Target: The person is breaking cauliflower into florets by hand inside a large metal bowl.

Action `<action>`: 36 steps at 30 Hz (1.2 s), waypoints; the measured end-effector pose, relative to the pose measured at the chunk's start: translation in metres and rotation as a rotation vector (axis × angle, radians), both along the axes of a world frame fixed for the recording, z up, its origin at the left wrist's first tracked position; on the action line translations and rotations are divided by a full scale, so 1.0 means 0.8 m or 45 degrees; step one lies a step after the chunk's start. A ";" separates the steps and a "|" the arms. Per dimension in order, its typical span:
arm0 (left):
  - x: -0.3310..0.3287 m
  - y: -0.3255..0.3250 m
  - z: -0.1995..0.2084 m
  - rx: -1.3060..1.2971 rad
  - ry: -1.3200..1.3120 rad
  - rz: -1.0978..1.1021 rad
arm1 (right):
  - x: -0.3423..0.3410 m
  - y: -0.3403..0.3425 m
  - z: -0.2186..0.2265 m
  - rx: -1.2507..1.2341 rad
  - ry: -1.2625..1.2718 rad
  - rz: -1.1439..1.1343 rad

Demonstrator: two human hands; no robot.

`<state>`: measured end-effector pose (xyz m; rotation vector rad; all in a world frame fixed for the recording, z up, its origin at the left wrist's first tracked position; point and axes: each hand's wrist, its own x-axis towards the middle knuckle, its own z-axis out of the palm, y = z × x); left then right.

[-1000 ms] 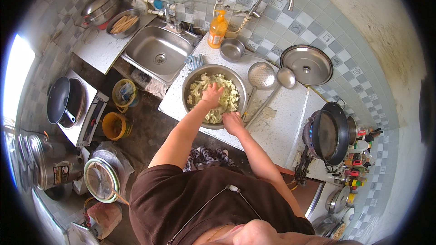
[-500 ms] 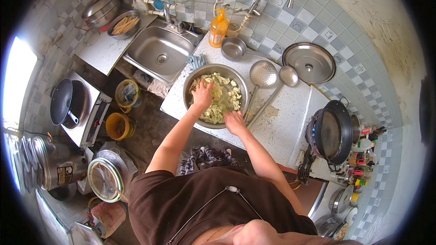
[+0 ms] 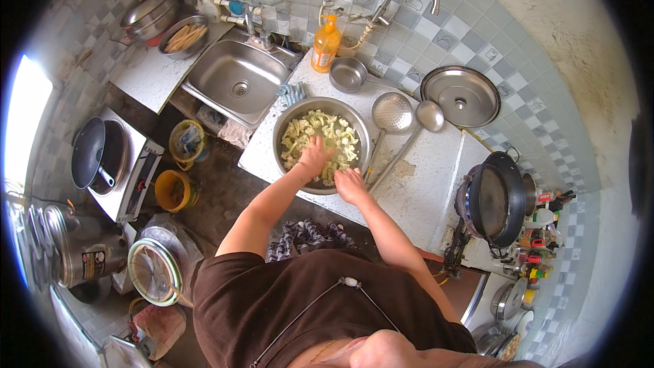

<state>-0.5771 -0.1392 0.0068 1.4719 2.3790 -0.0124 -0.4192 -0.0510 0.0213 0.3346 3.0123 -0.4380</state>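
A steel bowl (image 3: 278, 157) stands on the white counter with cut cauliflower pieces (image 3: 320, 126) in it, apparently in some water. Over the near half of the bowl, my left hand (image 3: 315, 156) reaches in with its fingers spread among the pieces; its palm side is hidden. My right hand (image 3: 350, 185) is closed at the bowl's near right rim and seems to grip it, though the fingertips cannot be made out. Right of the bowl lie a skimmer (image 3: 392, 113) and a ladle (image 3: 429, 116), their handles running close to my right hand.
Behind the bowl are a saucepan (image 3: 348, 75), an orange pump bottle (image 3: 326, 44) and a blue striped cloth (image 3: 293, 93). A sink (image 3: 238, 71) lies to the left. A steel lid (image 3: 460, 96) leans at the back right, and a black wok (image 3: 499, 197) sits on a burner further right.
My left hand has moved from the bowl's left middle toward its near side, uncovering cauliflower behind it. My right hand stays at the near right rim. The view has shifted slightly.
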 end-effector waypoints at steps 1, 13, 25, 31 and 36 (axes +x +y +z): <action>-0.008 0.007 -0.005 0.065 -0.016 0.063 | 0.000 0.001 0.000 -0.006 0.002 0.016; -0.105 -0.020 0.022 0.794 -0.287 0.652 | -0.004 -0.006 0.008 0.020 -0.030 0.028; -0.014 -0.042 -0.007 0.135 0.079 0.184 | -0.002 -0.005 0.013 0.021 -0.080 -0.004; -0.036 -0.017 -0.047 0.228 -0.107 0.389 | -0.002 -0.008 0.014 -0.066 0.015 -0.005; -0.065 -0.036 -0.049 0.946 -0.871 0.798 | -0.005 -0.009 0.007 -0.010 -0.044 0.010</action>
